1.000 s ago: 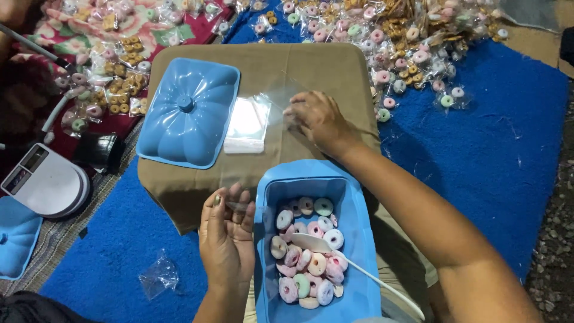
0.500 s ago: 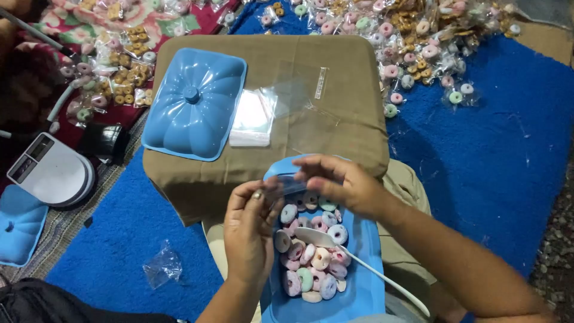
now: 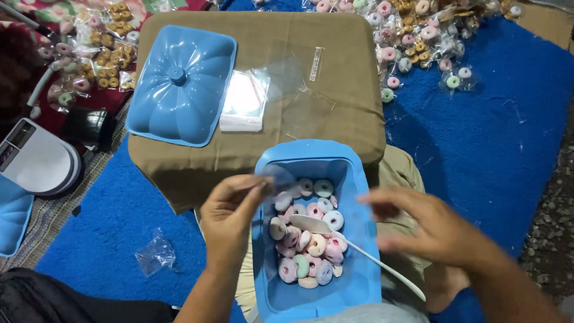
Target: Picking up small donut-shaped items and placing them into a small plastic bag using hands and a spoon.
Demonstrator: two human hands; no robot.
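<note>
A blue plastic tub (image 3: 359,209) on my lap holds several pastel ring-shaped candies (image 3: 308,245) and a white spoon (image 3: 359,254). My left hand (image 3: 230,221) is at the tub's left rim, pinching a small clear plastic bag (image 3: 276,179) over the candies. My right hand (image 3: 433,230) hovers just right of the tub, blurred, fingers spread and holding nothing. On the brown padded board (image 3: 335,113) lie the tub's blue lid (image 3: 179,84), a stack of clear bags (image 3: 242,101) and loose clear film (image 3: 299,84).
Bagged candies (image 3: 418,36) are heaped on the blue mat (image 3: 502,143) at the back right, more packets (image 3: 89,66) at the back left. A white kitchen scale (image 3: 36,158) sits at left, a crumpled clear bag (image 3: 155,254) lies at front left.
My right hand came from the board to the tub, then swung out to its right. My left hand now pinches a clear bag at the tub's left rim.
</note>
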